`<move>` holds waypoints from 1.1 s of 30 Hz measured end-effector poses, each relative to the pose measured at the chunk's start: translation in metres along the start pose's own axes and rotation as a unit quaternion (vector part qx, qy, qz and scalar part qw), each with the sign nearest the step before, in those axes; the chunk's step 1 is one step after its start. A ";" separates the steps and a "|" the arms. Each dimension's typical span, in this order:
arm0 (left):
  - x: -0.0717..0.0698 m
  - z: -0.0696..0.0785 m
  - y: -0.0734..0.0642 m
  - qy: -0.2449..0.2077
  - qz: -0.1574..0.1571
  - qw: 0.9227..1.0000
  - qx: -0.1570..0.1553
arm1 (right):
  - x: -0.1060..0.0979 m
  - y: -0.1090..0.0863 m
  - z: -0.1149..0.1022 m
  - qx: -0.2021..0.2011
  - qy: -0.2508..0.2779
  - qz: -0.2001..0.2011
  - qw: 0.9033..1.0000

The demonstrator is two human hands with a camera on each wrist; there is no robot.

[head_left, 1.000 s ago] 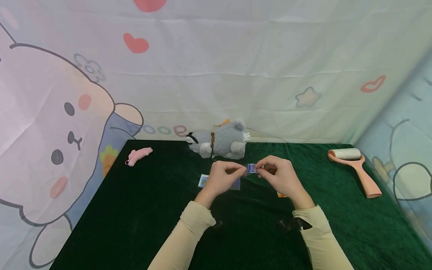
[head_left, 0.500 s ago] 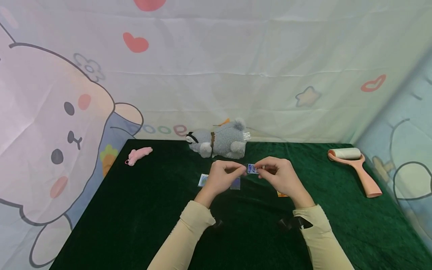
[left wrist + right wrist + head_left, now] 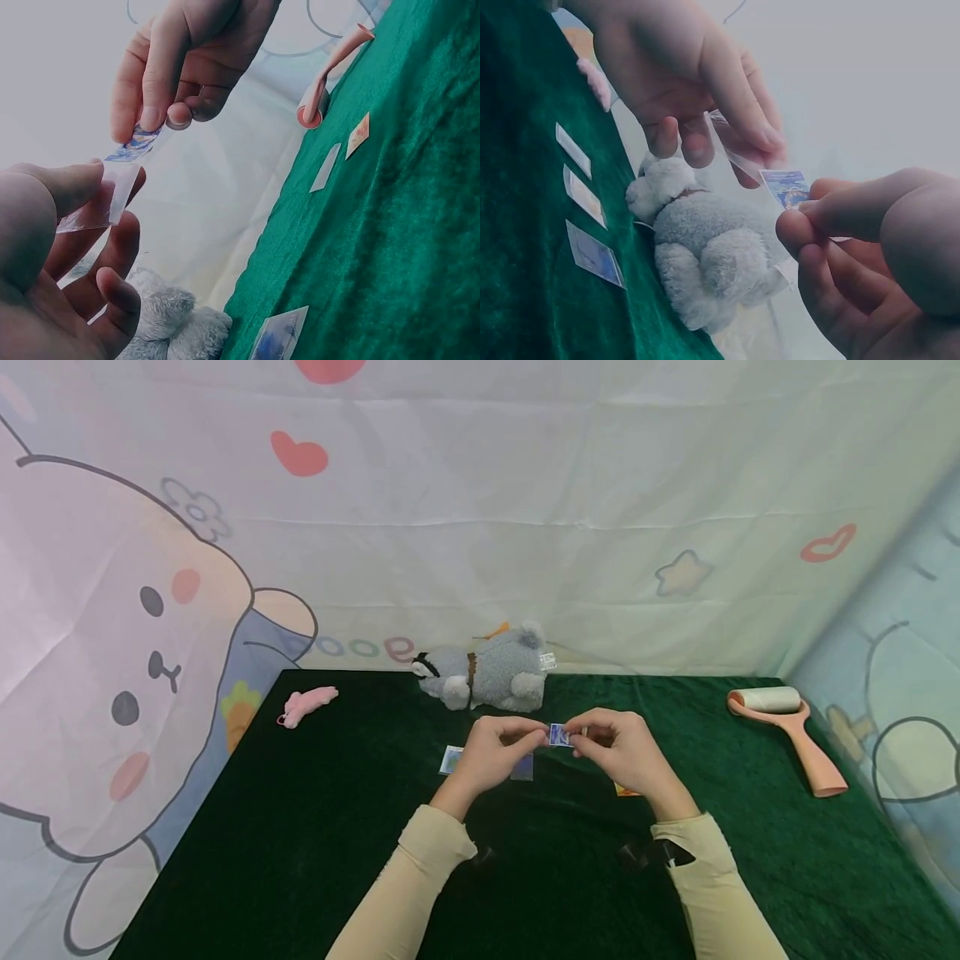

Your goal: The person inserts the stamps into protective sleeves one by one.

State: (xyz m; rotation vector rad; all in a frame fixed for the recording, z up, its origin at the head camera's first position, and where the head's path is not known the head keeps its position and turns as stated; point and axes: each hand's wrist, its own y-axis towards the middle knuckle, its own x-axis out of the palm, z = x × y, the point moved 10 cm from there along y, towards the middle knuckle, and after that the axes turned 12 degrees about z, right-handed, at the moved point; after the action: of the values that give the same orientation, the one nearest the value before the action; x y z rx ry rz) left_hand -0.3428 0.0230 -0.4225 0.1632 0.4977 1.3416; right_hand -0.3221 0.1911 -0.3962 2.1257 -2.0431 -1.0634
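Observation:
My left hand [image 3: 501,752] pinches a clear plastic card sleeve [image 3: 120,191] between thumb and fingers, held up above the table. Facing it, my right hand [image 3: 618,747] pinches a small blue picture card [image 3: 785,187] by one end. The card's free end meets the mouth of the sleeve and overlaps it in the left wrist view. Below the hands, several small cards lie on the green cloth: a pale one [image 3: 451,760], a bluish sleeved one [image 3: 523,767] and an orange one [image 3: 627,791] partly hidden by the right hand.
A grey plush toy [image 3: 498,672] lies at the table's back edge. On the left is a pink plush piece [image 3: 309,704]. A lint roller [image 3: 798,735] with an orange handle lies at the right. Behind hangs a printed curtain [image 3: 480,485].
The hands stay almost in place. The card's visible face has tilted slightly between the fingertips, and its left edge now sits close to the left hand's fingertips.

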 end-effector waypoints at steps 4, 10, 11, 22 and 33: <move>0.002 -0.002 -0.001 -0.002 -0.008 1.000 -0.003 | 0.001 0.000 -0.002 -0.007 -0.008 -0.004 1.000; 0.001 -0.002 -0.001 0.005 -0.002 1.000 -0.003 | 0.001 -0.001 -0.008 -0.022 -0.004 -0.003 1.000; 0.001 -0.002 -0.001 0.008 -0.001 1.000 -0.003 | 0.001 -0.001 -0.008 -0.022 -0.003 -0.002 1.000; 0.000 -0.003 -0.001 0.011 0.011 1.000 -0.010 | 0.002 -0.002 -0.007 -0.008 -0.013 -0.005 1.000; 0.002 -0.003 -0.001 0.004 0.002 1.000 -0.011 | 0.002 -0.002 -0.006 -0.021 -0.005 -0.012 1.000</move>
State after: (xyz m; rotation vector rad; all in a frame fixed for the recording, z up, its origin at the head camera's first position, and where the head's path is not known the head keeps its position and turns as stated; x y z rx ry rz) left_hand -0.3432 0.0239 -0.4261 0.1397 0.4894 1.3529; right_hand -0.3180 0.1872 -0.3933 2.1345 -1.9866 -1.1130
